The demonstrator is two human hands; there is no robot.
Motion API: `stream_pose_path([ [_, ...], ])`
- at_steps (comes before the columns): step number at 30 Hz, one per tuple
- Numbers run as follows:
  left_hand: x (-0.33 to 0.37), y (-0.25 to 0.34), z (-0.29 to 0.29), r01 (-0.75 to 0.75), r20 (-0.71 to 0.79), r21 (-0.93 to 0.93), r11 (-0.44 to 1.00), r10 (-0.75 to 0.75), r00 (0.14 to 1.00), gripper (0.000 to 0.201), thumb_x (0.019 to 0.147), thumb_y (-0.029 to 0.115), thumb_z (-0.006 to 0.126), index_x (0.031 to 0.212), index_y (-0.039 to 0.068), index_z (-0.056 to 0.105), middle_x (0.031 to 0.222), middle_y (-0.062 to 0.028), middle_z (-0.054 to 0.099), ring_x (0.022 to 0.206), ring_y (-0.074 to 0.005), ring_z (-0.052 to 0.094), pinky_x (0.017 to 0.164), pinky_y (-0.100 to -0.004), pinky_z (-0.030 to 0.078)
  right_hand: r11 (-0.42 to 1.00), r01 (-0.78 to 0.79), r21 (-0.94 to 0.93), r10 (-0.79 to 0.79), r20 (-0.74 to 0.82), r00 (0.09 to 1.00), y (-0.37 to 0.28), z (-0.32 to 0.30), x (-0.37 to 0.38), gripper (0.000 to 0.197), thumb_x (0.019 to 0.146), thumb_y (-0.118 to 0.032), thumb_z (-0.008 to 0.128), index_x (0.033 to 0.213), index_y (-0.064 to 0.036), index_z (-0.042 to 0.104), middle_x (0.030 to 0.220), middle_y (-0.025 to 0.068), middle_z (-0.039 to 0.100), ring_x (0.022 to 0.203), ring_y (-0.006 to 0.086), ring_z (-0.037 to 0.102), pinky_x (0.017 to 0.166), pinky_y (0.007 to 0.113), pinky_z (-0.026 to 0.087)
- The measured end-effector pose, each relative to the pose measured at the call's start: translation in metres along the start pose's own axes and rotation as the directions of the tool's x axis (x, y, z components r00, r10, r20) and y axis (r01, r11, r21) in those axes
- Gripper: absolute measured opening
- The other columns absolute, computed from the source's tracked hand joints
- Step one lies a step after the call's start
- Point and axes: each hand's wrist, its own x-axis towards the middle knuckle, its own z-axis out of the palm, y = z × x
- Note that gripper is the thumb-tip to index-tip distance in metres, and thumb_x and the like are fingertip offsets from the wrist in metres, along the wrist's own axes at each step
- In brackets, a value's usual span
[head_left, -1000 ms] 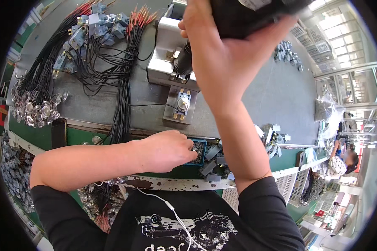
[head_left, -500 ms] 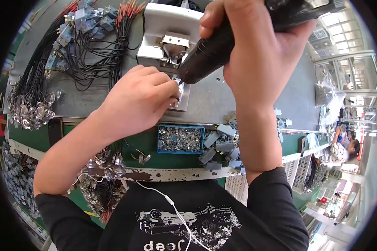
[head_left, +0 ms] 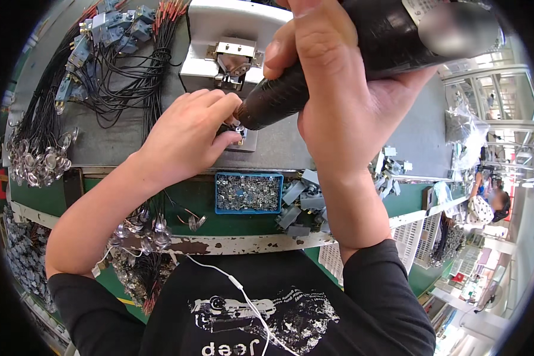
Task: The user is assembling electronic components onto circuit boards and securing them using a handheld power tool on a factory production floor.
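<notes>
My right hand (head_left: 338, 101) is wrapped round a thick black electric screwdriver (head_left: 279, 98), held slanting down to the left. The tool's lower end comes down beside the fingers of my left hand (head_left: 184, 136). These are bent and closed over a small part (head_left: 241, 132) on a flat metal block (head_left: 250, 142); what they pinch is mostly hidden under them. Behind the block stands a white machine (head_left: 197, 66) with a metal clamp-like head (head_left: 234, 62). Just in front sits a blue tray (head_left: 248, 212) full of tiny metal pieces.
Grey plastic housings (head_left: 308, 196) lie right of the tray. Bundled black wires (head_left: 133, 89) with blue-grey connectors (head_left: 107, 26) spread over the left side, ending in round metal pieces (head_left: 41, 160). A chipped white rail (head_left: 249, 243) runs along the front. Another person (head_left: 486, 207) is far right.
The screwdriver and my right hand have shifted left and slightly down. My left fingers have moved slightly left with the thumb now showing. The whole view has shifted a little.
</notes>
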Motion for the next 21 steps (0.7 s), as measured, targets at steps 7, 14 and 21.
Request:
stream_pose_path([
  [7, 0.000, -0.001, 0.001, 0.008, 0.005, -0.030, 1.000, -0.008, 1.000, 0.036, 0.085, 0.015, 0.076, 0.112, 0.005, 0.055, 0.097, -0.0109, 0.062, 0.098, -0.0331, 0.062, 0.087, -0.0450, 0.048, 1.000, 0.007, 0.023, -0.008, 0.015, 1.000, 0.004, 0.002, 0.001, 0.033, 0.088, 0.006, 0.077, 0.112, 0.0014, 0.055, 0.086, 0.0083, 0.068, 0.063, 0.0112, 0.065, 0.052, 0.025, 0.053],
  [14, -0.001, -0.005, 0.003, 0.013, 0.019, -0.050, 0.999, -0.012, 1.000, 0.038, 0.085, 0.014, 0.076, 0.113, 0.004, 0.053, 0.097, -0.0111, 0.062, 0.098, -0.0333, 0.062, 0.087, -0.0453, 0.048, 0.999, 0.005, 0.044, -0.006, 0.028, 1.000, 0.012, 0.006, -0.002, 0.034, 0.088, 0.006, 0.077, 0.113, 0.0015, 0.054, 0.086, 0.0085, 0.068, 0.064, 0.0114, 0.065, 0.052, 0.025, 0.053],
  [21, 0.006, 0.000, -0.002, 0.026, 0.036, -0.048, 0.999, -0.024, 0.999, 0.038, 0.086, 0.013, 0.076, 0.113, 0.002, 0.052, 0.096, -0.0119, 0.063, 0.098, -0.0347, 0.062, 0.088, -0.0469, 0.049, 0.999, 0.001, 0.050, -0.002, 0.024, 1.000, 0.014, 0.000, -0.001, 0.035, 0.088, 0.006, 0.077, 0.113, 0.0015, 0.054, 0.087, 0.0088, 0.068, 0.064, 0.0115, 0.066, 0.053, 0.025, 0.053],
])
